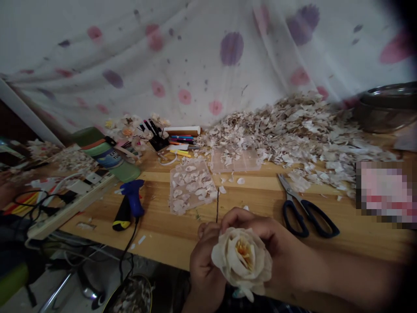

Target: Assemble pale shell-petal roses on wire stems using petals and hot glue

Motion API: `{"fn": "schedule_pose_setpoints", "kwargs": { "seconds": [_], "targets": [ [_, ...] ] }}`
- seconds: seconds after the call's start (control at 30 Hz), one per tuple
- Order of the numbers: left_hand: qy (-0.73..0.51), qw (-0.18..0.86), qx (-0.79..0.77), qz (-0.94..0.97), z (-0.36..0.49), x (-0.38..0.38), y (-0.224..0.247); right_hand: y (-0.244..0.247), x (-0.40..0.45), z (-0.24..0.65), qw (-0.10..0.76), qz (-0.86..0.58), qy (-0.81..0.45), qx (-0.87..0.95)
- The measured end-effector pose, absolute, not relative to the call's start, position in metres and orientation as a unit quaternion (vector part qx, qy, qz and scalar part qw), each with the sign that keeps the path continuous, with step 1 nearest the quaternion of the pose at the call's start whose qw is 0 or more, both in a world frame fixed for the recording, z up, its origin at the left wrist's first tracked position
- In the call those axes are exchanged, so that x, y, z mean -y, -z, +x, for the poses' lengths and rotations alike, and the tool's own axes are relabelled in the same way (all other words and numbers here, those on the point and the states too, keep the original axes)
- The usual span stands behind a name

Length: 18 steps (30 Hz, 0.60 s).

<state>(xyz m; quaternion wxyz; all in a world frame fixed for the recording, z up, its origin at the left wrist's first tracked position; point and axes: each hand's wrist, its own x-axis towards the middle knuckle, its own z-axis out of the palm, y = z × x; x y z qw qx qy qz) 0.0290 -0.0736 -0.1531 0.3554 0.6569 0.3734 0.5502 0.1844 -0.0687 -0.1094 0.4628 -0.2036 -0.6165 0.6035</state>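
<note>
Cream handmade rose (243, 258): layered curling petals, yellow centre, fully open, bloom tilted up toward camera.

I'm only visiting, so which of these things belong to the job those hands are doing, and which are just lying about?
Part of the work: left hand, right hand, cream petal flower, thin dark rod, loose pale petals, clear tray.

Just lying about: black-handled scissors, blue glue gun, marker pens, steel bowl.

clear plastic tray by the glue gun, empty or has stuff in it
Not empty: the clear plastic tray has many pale petal-shaped pieces spread across it, with a few reaching past its lower edge.
</note>
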Motion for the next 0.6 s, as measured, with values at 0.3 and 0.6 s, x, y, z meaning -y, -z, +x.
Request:
{"fn": "schedule_pose_setpoints", "kwargs": {
  "seconds": [0.3,0.6],
  "targets": [
    [-0.590,0.503,-0.362,0.517,0.030,0.074,0.157,0.109,0.067,0.185,0.471,-0.212,-0.600,0.611],
    [-0.625,0.582,-0.323,0.407,0.032,0.065,0.171,0.117,0.066,0.185,0.471,-0.212,-0.612,0.599]
  ]
}}
